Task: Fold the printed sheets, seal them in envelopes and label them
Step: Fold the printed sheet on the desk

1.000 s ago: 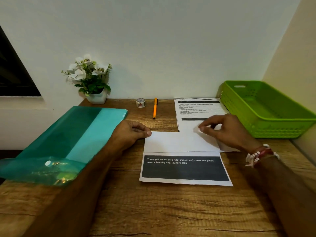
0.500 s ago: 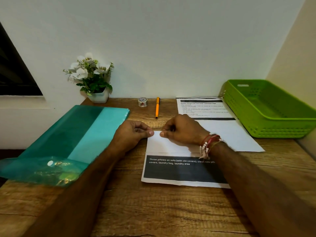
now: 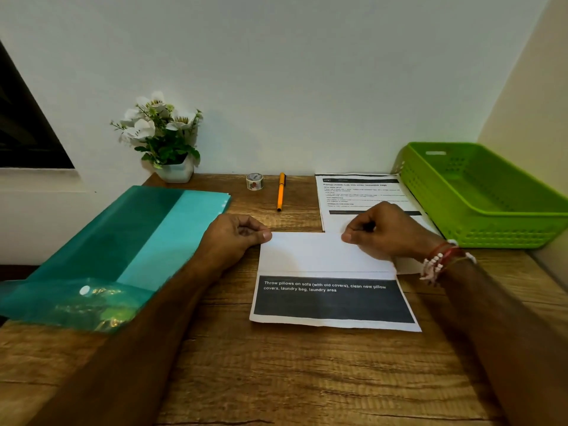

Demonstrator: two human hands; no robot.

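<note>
Quick tally as we go: two printed sheets, one folded sheet [image 3: 322,256] and one flat sheet [image 3: 353,195], two hands, a left hand [image 3: 233,238] and a right hand [image 3: 387,232], then one orange pen [image 3: 281,192], one tape roll [image 3: 254,181], one green basket [image 3: 491,222], one flower pot [image 3: 176,173] and one teal folder [image 3: 123,235].

A: Surface?
B: Wooden desk [image 3: 307,379].
A: Directly on it?
B: Back row, left to right — white flower pot [image 3: 176,173], tape roll [image 3: 254,181], orange pen [image 3: 280,192], printed sheet [image 3: 353,195], green basket [image 3: 491,232]. Teal folder [image 3: 123,235] overhanging the left edge. Folded sheet [image 3: 307,256] in the middle — dark printed band up, far edge meeting the printed sheet.
</note>
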